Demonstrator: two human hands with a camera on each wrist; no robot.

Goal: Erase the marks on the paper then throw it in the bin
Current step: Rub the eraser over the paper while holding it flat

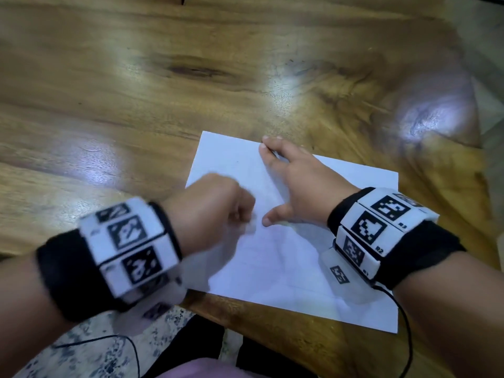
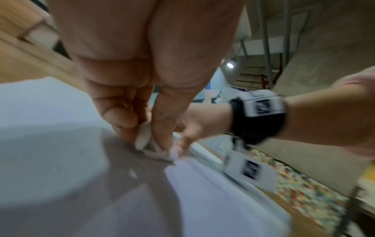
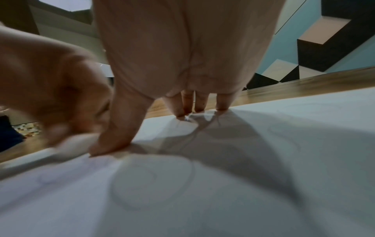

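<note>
A white sheet of paper (image 1: pixel 294 257) lies near the front edge of the wooden table (image 1: pixel 136 105). Faint curved pencil marks (image 3: pixel 154 181) show on the paper (image 3: pixel 223 192) in the right wrist view. My left hand (image 1: pixel 218 205) is curled and blurred over the sheet's left part. In the left wrist view it pinches a small white eraser (image 2: pixel 145 136) between thumb and fingers, its tip on the paper (image 2: pixel 50 128). My right hand (image 1: pixel 297 184) lies flat on the sheet with straight spread fingers (image 3: pixel 198 102) and thumb (image 3: pixel 117 128) pressing it down.
The table's front edge (image 1: pixel 272 317) runs just under the paper, with speckled floor (image 1: pixel 95 350) below. A black cable (image 1: pixel 406 336) hangs from the right wrist band. No bin is in view.
</note>
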